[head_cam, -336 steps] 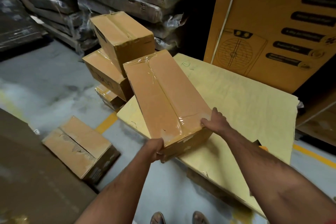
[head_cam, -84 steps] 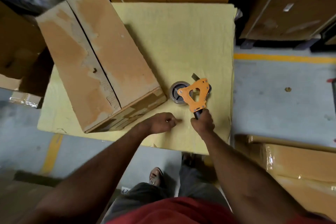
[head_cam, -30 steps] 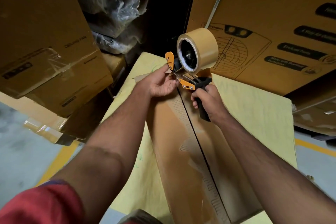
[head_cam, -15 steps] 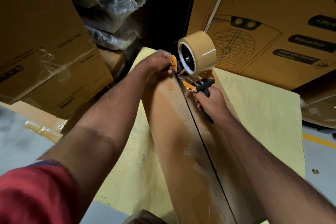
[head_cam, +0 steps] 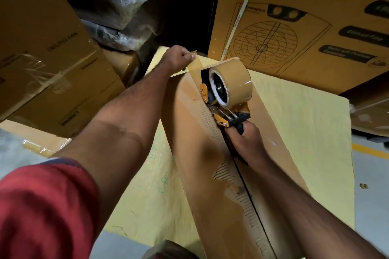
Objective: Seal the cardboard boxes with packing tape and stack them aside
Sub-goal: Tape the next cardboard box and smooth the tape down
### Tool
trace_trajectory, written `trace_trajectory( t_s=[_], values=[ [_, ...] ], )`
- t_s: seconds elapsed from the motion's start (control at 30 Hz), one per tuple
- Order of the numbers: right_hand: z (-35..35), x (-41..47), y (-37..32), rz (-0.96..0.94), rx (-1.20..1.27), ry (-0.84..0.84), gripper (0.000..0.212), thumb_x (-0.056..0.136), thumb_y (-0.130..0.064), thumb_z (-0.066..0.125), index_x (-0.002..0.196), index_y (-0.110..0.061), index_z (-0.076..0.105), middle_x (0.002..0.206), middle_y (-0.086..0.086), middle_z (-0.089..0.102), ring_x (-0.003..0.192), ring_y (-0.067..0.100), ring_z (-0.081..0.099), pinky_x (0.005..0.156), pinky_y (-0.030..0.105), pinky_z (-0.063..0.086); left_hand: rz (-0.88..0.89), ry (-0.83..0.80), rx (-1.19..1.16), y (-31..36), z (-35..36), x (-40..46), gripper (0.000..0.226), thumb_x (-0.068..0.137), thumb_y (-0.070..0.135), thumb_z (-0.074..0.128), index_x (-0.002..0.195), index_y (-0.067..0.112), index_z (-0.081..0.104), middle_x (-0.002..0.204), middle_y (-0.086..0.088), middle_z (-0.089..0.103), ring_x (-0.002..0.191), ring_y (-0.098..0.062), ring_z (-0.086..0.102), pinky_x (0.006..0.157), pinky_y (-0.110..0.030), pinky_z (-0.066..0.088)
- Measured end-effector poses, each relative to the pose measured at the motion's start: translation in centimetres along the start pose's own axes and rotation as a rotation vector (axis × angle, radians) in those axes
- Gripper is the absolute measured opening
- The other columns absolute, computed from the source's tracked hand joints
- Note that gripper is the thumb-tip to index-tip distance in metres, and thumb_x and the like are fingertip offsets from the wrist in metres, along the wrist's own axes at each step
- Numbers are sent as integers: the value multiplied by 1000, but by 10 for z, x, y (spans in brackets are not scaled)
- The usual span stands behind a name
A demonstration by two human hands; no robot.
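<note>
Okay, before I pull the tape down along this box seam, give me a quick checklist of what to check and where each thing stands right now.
1. Tape end held: ok. The left hand pinches the free tape end at the box's far edge.
2. Dispenser gripped: ok. The right hand holds the dispenser by its handle.
3. Dispenser on the seam: ok. It sits over the seam near the far end.
4. Seam closed: ok where it shows. The flaps meet along a thin dark line.
5. Tape stuck to the far edge: cannot tell. The hand hides the contact.
6. Box steady on the yellow sheet: cannot tell.
</note>
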State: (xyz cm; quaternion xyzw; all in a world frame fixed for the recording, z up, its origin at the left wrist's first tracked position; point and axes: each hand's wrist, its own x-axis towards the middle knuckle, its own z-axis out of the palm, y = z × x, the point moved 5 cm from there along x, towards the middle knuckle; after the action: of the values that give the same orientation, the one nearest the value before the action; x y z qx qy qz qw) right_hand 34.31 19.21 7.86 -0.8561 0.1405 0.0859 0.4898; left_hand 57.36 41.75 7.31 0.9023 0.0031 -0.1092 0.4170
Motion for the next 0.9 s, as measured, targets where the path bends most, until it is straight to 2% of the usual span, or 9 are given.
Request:
trace_trajectory(
  t_s=[0.13, 0.37, 0.43, 0.5, 0.57, 0.6, 0.7, 0.8, 0.9],
  values=[
    [2, 0, 2, 18, -35, -7, 29, 89, -24, 66, 70, -5, 58, 57, 1, 52, 51, 11, 47, 49, 27, 36, 7, -28, 20, 6, 5, 2, 35, 98, 34, 59, 71, 13, 64, 61, -1, 58, 56, -14, 52, 63, -29, 41],
    [4, 2, 3, 30, -50, -20, 29, 89, -27, 65, 78, -1, 63, 65, 11, 62, 56, 21, 55, 52, 30, 40, -83, -43, 90, -6, 15, 6, 47, 96, 38, 61, 57, 17, 47, 59, -1, 48, 65, -20, 48, 59, -29, 34],
    [6, 3, 2, 48, -56, -32, 27, 90, -26, 64, 79, -2, 62, 65, 9, 61, 58, 18, 55, 52, 29, 41, -119, -65, 134, -8, 20, 6, 46, 96, 39, 61, 58, 14, 52, 59, -7, 50, 69, -27, 51, 56, -29, 31],
    [7, 5, 1, 63, -52, -55, 25, 90, -25, 63, 78, -4, 61, 65, 10, 61, 59, 20, 56, 53, 30, 42, -165, -118, 179, -5, 24, 7, 40, 96, 38, 62, 85, 1, 70, 90, -25, 66, 91, -43, 60, 67, -32, 42],
    [8, 6, 4, 81, -22, -65, 27, 89, -27, 63, 76, -3, 62, 65, 14, 63, 59, 24, 58, 54, 35, 45, -235, -158, 249, -8, 24, 9, 37, 98, 30, 59, 121, 1, 66, 128, -21, 63, 120, -38, 56, 93, -36, 46],
    [8, 5, 6, 87, -8, -64, 29, 86, -30, 63, 76, -3, 62, 64, 14, 64, 58, 26, 58, 53, 38, 46, -265, -161, 291, -8, 22, 6, 39, 100, 27, 56, 129, 3, 62, 135, -17, 59, 126, -36, 53, 98, -37, 44],
    [9, 4, 4, 97, -1, -66, 33, 83, -36, 62, 76, -4, 62, 64, 12, 63, 59, 27, 59, 53, 36, 45, -280, -74, 359, -12, 17, 1, 49, 98, 44, 56, 126, 4, 62, 130, -14, 61, 119, -34, 56, 88, -37, 44],
    [9, 4, 1, 99, -8, -67, 23, 90, -24, 64, 77, -6, 61, 64, 5, 58, 59, 18, 55, 54, 28, 39, -74, 162, 293, -2, 15, -14, 42, 101, 47, 46, 106, 9, 64, 108, -13, 65, 102, -34, 60, 72, -33, 37],
    [10, 3, 3, 103, 12, -79, 24, 90, -22, 64, 70, -11, 56, 59, 2, 53, 55, 18, 50, 53, 28, 36, 121, 124, 428, 12, 28, -37, 39, 99, 49, 44, 110, 18, 65, 108, -8, 63, 102, -28, 58, 82, -38, 41]
  ],
)
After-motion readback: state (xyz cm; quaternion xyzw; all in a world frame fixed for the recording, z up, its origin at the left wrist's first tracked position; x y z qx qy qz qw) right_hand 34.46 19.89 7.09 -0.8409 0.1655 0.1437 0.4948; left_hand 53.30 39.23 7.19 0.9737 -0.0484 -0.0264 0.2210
